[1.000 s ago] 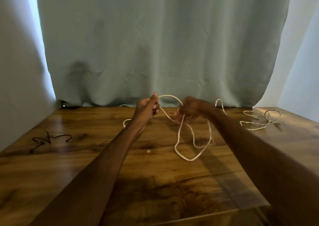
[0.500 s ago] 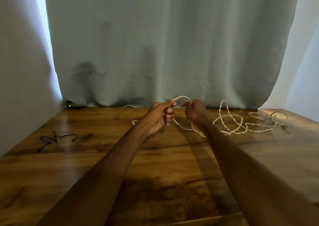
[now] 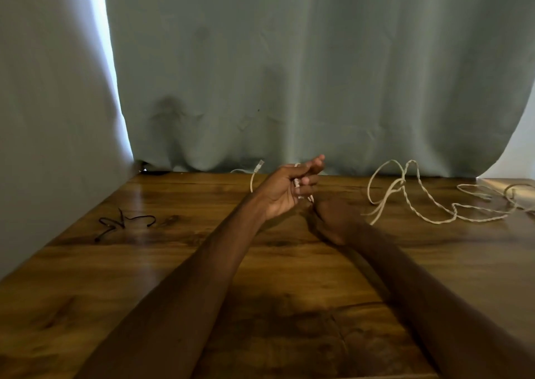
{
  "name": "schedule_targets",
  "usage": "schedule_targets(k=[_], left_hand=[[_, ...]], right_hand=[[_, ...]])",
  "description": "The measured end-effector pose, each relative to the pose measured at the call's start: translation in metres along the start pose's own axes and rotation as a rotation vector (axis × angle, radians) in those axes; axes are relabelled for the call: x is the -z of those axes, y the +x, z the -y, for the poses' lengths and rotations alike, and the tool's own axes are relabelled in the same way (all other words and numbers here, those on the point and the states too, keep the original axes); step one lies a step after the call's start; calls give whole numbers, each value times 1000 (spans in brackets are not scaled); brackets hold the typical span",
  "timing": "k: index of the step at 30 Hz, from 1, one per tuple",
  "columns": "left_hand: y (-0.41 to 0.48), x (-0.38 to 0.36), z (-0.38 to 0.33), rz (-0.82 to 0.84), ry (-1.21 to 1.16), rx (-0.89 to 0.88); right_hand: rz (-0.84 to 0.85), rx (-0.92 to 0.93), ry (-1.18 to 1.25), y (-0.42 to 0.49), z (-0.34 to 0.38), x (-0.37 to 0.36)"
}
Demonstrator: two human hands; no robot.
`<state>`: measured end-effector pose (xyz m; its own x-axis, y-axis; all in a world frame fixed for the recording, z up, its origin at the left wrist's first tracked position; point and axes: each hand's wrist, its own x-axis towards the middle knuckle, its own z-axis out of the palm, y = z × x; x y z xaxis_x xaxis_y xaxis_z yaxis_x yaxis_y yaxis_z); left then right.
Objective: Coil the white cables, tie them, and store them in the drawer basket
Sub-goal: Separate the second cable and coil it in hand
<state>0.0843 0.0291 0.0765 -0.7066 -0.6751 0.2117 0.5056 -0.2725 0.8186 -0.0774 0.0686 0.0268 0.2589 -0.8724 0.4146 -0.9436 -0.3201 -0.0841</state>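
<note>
White cable (image 3: 411,202) sprawls in loose loops on the tabletop (image 3: 144,277) at far right, one stretch bunched in my left hand (image 3: 285,192), fingers (image 3: 308,181) curled around it, plug end (image 3: 259,165) sticking up behind. My right hand (image 3: 335,219) sits just beside and lower, blurred, grip unclear. A thin black cord (image 3: 124,223) lies far left, under the grey-green curtain (image 3: 289,74).

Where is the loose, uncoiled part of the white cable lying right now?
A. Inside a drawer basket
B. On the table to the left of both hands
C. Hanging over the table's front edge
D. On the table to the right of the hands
D: the slack white cable sprawls in loops across the wooden table, right of the right hand.
</note>
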Motion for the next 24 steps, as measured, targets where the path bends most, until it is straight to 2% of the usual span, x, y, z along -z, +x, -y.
schedule_targets(k=[5,8,9,12,18,24], left_hand=[[0,2,3,-49,21,-23],[0,7,3,-24,33,21],[0,9,3,-15,49,36],[-1,11,2,5,139,62],[0,7,4,-41,408,71],[0,4,3,-67,390,68]], right_hand=[[100,76,132,-3,15,5],[222,3,464,-5,15,-5],[228,-23,506,-6,10,-8],[197,-39,441,-8,1,-1],[208,36,469,-12,4,13],[83,59,424,-15,8,24]])
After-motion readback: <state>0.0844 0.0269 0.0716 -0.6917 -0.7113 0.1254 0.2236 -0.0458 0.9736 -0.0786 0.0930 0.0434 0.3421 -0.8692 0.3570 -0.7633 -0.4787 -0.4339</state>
